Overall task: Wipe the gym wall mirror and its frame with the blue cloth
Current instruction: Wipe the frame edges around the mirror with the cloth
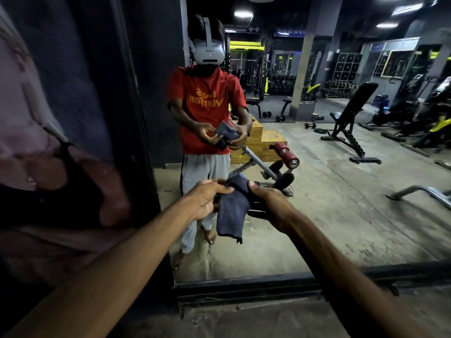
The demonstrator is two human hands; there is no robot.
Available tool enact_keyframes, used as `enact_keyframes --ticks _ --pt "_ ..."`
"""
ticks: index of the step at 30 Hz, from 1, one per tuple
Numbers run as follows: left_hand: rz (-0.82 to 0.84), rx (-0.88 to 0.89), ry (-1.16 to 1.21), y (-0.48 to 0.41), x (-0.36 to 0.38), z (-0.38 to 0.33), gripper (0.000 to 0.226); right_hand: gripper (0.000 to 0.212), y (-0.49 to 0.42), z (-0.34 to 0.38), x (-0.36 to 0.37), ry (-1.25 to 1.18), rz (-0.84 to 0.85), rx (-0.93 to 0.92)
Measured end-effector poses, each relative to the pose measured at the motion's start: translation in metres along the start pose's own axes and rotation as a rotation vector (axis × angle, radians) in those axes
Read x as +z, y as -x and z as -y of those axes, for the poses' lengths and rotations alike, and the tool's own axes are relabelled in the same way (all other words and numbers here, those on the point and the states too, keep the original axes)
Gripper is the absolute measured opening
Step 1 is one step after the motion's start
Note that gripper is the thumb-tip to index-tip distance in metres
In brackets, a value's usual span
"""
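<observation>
A dark blue cloth point(231, 211) hangs between my two hands in front of the wall mirror point(341, 191). My left hand point(207, 198) pinches its upper left part, thumb and fingers curled on the fabric. My right hand point(266, 203) grips its upper right edge. The cloth's lower part droops free, with a frayed corner. The mirror's black frame runs up the left side point(146, 142) and along the bottom point(268, 281). The glass reflects a person in a red shirt holding the same cloth.
To the left of the frame is a wall with a large printed picture point(48, 167). Below the frame lies a dusty concrete floor point(244, 320). The mirror reflects gym benches, dumbbell racks, wooden boxes and machines.
</observation>
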State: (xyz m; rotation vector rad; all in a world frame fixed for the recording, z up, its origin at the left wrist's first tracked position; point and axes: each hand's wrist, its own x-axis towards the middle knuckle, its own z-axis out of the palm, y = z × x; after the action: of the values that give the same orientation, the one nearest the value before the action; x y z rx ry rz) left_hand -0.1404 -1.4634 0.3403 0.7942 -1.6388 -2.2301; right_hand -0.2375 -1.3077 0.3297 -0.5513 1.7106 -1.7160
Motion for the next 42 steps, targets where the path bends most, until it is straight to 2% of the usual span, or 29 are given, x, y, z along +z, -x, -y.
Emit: enact_keyframes --ticks 3,4,9,11,15,21,23,26,27,29,32,34,36,39,42 --pt "-0.019 -0.065 0.086 0.001 -0.002 0.001 0.008 0.056 -0.002 0.002 0.007 -0.101 0.011 -0.019" --pt "-0.021 -0.089 0.095 0.001 -0.004 0.003 0.007 0.054 -0.003 0.002 0.009 -0.109 0.013 -0.007" --pt "-0.017 -0.205 -0.093 -0.002 -0.015 0.016 0.049 0.018 -0.007 -0.003 0.017 -0.129 -0.083 0.083" --pt "-0.037 -0.226 -0.151 -0.001 -0.018 0.02 0.05 0.016 -0.008 -0.005 0.019 -0.167 -0.126 0.092" --pt "-0.057 -0.129 -0.063 -0.004 -0.022 0.029 0.039 0.019 -0.01 -0.014 0.022 -0.2 -0.148 0.118" --pt "-0.062 -0.035 0.087 0.0 -0.022 0.035 0.023 0.021 -0.008 -0.018 0.024 -0.256 -0.081 0.02" --pt "-0.034 -0.017 0.153 0.002 -0.021 0.036 0.026 0.012 -0.005 -0.02 0.025 -0.26 -0.019 0.044" --pt "-0.057 -0.037 0.209 0.004 -0.021 0.036 0.037 0.028 0.0 -0.025 0.027 -0.231 0.071 0.056" --pt "-0.077 -0.051 0.2 0.006 -0.021 0.036 0.037 0.026 0.002 -0.025 0.027 -0.23 0.09 0.036" --pt "-0.134 -0.046 0.137 0.006 -0.022 0.04 0.032 0.009 0.006 -0.024 0.024 -0.218 0.086 -0.01" --pt "-0.174 0.015 -0.037 0.012 -0.024 0.045 0.017 0.007 0.005 -0.024 0.022 -0.137 -0.052 -0.017" --pt "-0.124 0.058 -0.101 0.016 -0.027 0.047 0.037 0.019 0.003 -0.025 0.02 -0.128 -0.124 -0.007" --pt "-0.093 0.152 -0.229 0.017 -0.029 0.051 0.053 0.033 0.005 -0.025 0.019 -0.148 -0.119 -0.017" --pt "-0.103 0.369 -0.44 0.011 -0.034 0.055 0.047 0.059 0.014 -0.026 0.014 -0.148 -0.034 -0.051" --pt "-0.171 0.472 -0.572 0.009 -0.039 0.052 0.033 0.056 0.014 -0.029 0.014 -0.062 -0.051 -0.112"
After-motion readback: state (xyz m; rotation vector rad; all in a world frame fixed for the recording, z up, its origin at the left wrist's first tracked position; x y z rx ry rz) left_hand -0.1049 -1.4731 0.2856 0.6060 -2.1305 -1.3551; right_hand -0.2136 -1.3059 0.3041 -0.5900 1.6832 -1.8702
